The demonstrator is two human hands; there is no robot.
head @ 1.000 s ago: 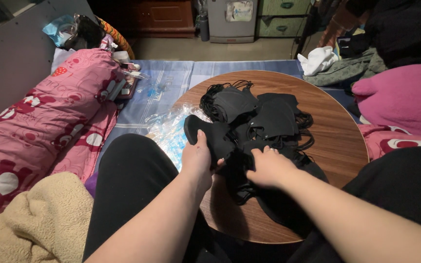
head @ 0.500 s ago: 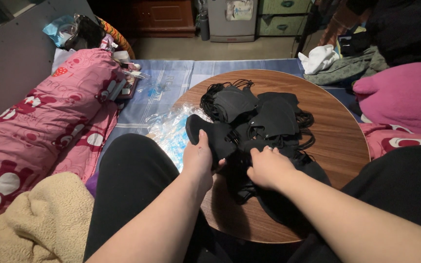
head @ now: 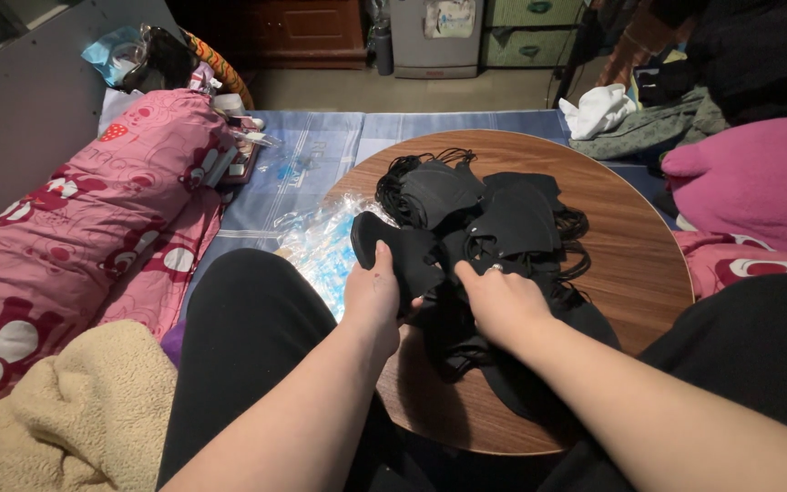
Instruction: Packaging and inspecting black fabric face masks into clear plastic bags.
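Observation:
A heap of several black face masks (head: 494, 219) with thin ear loops lies on a round wooden table (head: 630, 264) in front of me. My left hand (head: 373, 296) grips a small stack of black masks (head: 398, 255) at the table's left edge, thumb on top. My right hand (head: 501, 301) rests on the near part of the heap, fingers pinching a mask beside the left hand's stack. Both forearms reach in from the bottom, over my black-trousered legs (head: 257, 346).
A crinkled clear plastic bag (head: 321, 246) lies left of the table on a blue mat. A pink patterned quilt (head: 102, 219) and a beige fleece blanket (head: 56, 410) fill the left side. A pink cushion (head: 758, 182) and piled clothes (head: 630, 114) sit at right.
Both hands have stayed on the masks and shifted only slightly; my right hand's fingers have curled a little tighter on the heap.

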